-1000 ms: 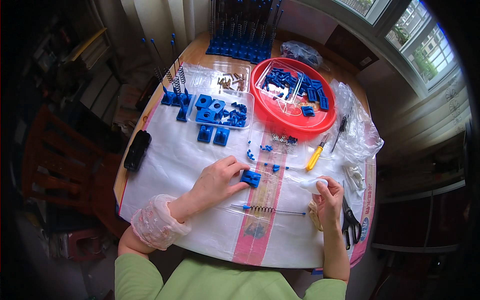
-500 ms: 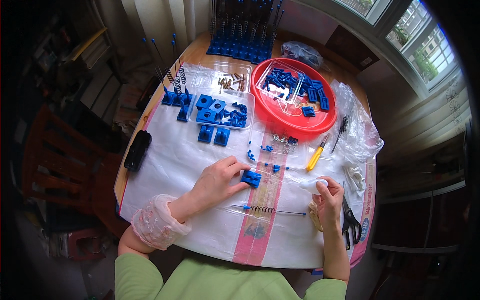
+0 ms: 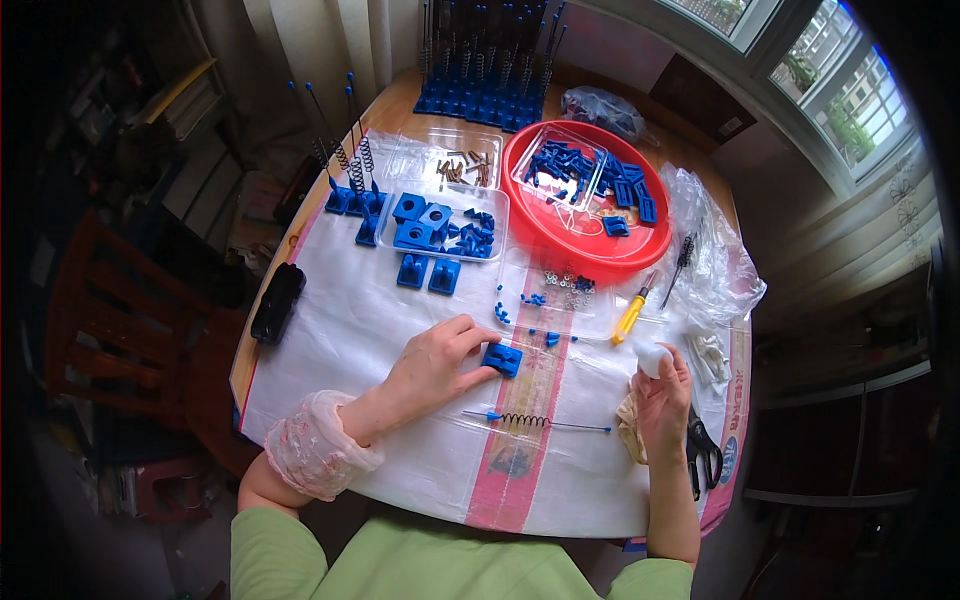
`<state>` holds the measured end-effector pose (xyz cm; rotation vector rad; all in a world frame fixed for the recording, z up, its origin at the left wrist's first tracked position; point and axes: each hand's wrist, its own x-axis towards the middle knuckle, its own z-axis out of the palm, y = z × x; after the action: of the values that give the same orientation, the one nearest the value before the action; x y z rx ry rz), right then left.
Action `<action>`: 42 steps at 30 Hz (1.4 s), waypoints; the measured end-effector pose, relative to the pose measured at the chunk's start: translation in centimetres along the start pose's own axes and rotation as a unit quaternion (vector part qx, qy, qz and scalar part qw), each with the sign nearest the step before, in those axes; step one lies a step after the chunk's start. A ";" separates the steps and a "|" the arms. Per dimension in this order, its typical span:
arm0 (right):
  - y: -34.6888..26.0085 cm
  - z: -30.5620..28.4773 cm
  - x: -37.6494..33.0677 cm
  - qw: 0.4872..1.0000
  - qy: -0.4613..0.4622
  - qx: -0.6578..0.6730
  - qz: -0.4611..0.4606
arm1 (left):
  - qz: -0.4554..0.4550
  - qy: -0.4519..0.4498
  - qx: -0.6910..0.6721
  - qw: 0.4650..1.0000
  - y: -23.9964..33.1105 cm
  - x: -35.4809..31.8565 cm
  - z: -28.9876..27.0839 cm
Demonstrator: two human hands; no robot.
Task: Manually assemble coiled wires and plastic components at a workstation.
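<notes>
My left hand point(image 3: 432, 366) pinches the left edge of a small square blue plastic base point(image 3: 503, 360) lying on the covered table. A small white squeeze bottle point(image 3: 654, 359) is gripped in the fingers of my right hand point(image 3: 664, 398), tilted and raised at the right; its tip is hard to make out. Nearer to me lies a thin black rod with a coiled spring point(image 3: 525, 420) and blue ends. Tiny blue pieces point(image 3: 551, 339) are scattered just beyond the base. Beside my right hand are a beige cloth point(image 3: 631, 430) and black-handled scissors point(image 3: 708, 455).
A red basin point(image 3: 587, 257) of blue parts stands at the far right, next to crumpled clear plastic point(image 3: 722, 275). Further items: yellow-handled screwdriver point(image 3: 629, 318), clear tray point(image 3: 445, 254) of blue parts, finished spring pieces point(image 3: 352, 200), black case point(image 3: 277, 302).
My right hand has drawn the white bottle a little to the right, away from the blue base, and turned it. My left hand and the base have stayed in place.
</notes>
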<state>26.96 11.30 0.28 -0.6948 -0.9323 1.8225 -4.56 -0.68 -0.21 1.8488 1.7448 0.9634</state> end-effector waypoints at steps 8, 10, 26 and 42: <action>-0.6 0.0 0.6 0.993 0.006 -0.090 -0.072 | 0.002 0.002 0.002 1.000 -0.1 -0.2 0.0; -0.7 -0.3 0.8 0.990 0.003 -0.111 -0.087 | 0.007 0.004 0.001 1.000 -0.1 -0.1 0.1; -1.1 -1.0 1.8 0.961 0.059 -0.250 -0.101 | 0.002 -0.010 0.008 1.000 0.5 0.1 -0.2; 0.7 -0.7 2.0 0.851 0.085 -0.499 -0.138 | 0.021 0.007 0.010 1.000 0.4 -0.1 -0.1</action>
<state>26.39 13.17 -0.78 -1.2360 -1.7605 0.8990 -4.35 -0.82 0.16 1.9030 1.7366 0.9794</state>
